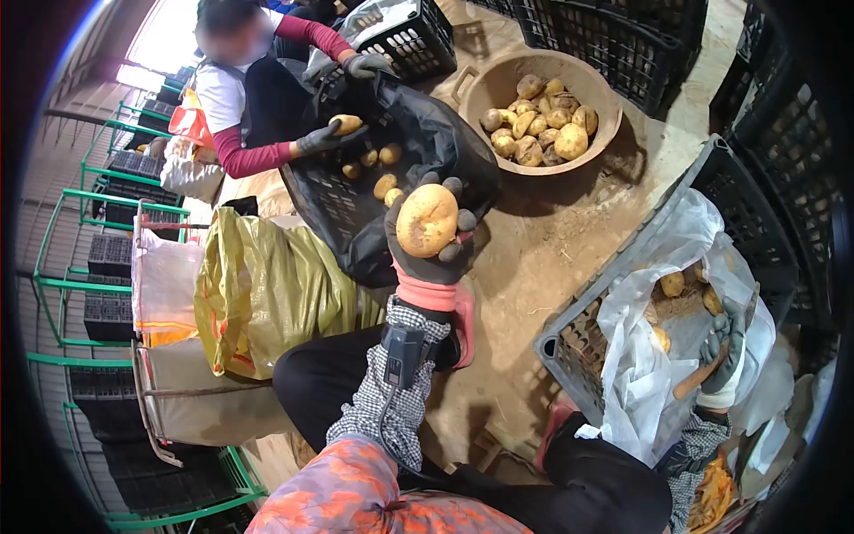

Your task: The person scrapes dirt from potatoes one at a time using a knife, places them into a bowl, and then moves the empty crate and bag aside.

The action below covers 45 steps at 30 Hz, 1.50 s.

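A large potato (pixel 428 221) is held up in my left hand (pixel 445 254), which wears a dark glove with a pink cuff, its fingers curled round the potato's edge. Behind it is a black crate lined with dark cloth (pixel 463 147), with several potatoes (pixel 385 186) inside. My right hand (pixel 725 347), in a grey glove, is at the right over a crate (pixel 569 343) lined with white plastic (pixel 654 307). Its fingers are wrapped round a brown wooden-looking handle (pixel 698 378). A few potatoes (pixel 672 284) lie inside that crate.
A round tan basin (pixel 605 133) of potatoes stands at the top centre. A co-worker (pixel 258 98) at upper left holds a potato (pixel 345 125) over the cloth-lined crate. Black crates (pixel 614 44) stand behind, and a yellow-green sack (pixel 276 285) is at left.
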Available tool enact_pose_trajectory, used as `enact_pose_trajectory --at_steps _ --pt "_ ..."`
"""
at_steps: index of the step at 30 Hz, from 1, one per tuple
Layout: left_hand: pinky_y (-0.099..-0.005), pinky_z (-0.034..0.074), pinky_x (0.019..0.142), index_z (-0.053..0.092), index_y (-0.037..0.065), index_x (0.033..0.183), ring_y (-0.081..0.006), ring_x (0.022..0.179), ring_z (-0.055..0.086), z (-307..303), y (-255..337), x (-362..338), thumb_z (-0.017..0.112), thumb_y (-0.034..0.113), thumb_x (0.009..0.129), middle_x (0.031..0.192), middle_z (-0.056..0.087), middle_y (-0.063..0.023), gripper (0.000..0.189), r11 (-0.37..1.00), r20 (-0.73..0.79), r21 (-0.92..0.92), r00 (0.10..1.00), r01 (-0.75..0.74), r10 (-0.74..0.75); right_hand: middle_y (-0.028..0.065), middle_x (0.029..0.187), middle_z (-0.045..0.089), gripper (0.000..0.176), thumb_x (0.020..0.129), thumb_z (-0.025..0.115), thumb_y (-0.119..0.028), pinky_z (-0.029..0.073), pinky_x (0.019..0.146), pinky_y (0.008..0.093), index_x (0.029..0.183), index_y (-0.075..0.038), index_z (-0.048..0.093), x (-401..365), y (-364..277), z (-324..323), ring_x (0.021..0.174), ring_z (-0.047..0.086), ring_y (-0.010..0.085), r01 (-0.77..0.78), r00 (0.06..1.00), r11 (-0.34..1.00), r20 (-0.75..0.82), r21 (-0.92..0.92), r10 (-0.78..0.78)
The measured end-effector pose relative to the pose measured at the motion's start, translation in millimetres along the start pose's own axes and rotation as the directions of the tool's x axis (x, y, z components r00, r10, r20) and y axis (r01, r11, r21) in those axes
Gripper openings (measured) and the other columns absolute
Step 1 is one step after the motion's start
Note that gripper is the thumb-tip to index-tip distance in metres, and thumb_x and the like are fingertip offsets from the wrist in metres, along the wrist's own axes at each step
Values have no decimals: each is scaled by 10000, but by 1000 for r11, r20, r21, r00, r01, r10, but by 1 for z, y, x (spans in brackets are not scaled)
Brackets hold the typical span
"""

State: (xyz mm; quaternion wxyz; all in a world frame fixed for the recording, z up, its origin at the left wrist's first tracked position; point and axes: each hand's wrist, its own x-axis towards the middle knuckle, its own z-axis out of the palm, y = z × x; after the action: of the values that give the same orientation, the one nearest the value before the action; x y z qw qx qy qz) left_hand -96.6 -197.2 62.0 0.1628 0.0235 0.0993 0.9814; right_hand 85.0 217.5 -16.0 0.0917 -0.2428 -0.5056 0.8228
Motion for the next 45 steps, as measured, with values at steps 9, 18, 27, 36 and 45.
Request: enact_pose_trajectory --at_steps 9,18,27,36,45 --pt "-324 505 405 528 83 1203 -401 813 594 15 23 -21 408 440 887 1208 549 -185 492 995 -87 94 995 -40 48 -69 940 539 446 944 446 -241 342 496 141 1359 -95 377 13 29 -50 615 423 -1 -67 978 998 -200 2 67" --pt "-437 532 561 525 67 1181 -407 723 619 95 91 -125 443 440 885 1091 577 -221 482 961 291 109 933 -253 212 -106 1085 538 447 937 445 -365 329 656 185 1336 -164 436 35 37 -63 782 440 12 -134 973 984 172 -116 153" --pt "-486 537 570 533 66 1198 -474 749 618 125 127 -217 434 422 895 1085 566 -247 478 940 344 38 888 -339 306 -78 1017 537 414 894 485 -454 360 699 198 1202 -183 545 46 68 -51 843 496 54 -281 933 927 155 -247 324" --pt "-369 585 640 421 46 1288 -415 1029 564 130 167 -271 516 530 850 1206 529 -209 660 809 -1 -12 809 -588 588 42 677 537 247 854 555 -338 344 383 259 924 -101 563 -12 118 -30 427 414 118 -234 928 716 70 -658 367" --pt "-289 452 550 425 64 1305 -199 799 579 102 186 -319 487 519 861 1103 591 -168 639 919 250 128 909 -372 333 28 692 528 191 859 550 -186 352 389 262 1021 -84 543 -22 104 -49 434 416 113 -152 979 780 18 -607 205"
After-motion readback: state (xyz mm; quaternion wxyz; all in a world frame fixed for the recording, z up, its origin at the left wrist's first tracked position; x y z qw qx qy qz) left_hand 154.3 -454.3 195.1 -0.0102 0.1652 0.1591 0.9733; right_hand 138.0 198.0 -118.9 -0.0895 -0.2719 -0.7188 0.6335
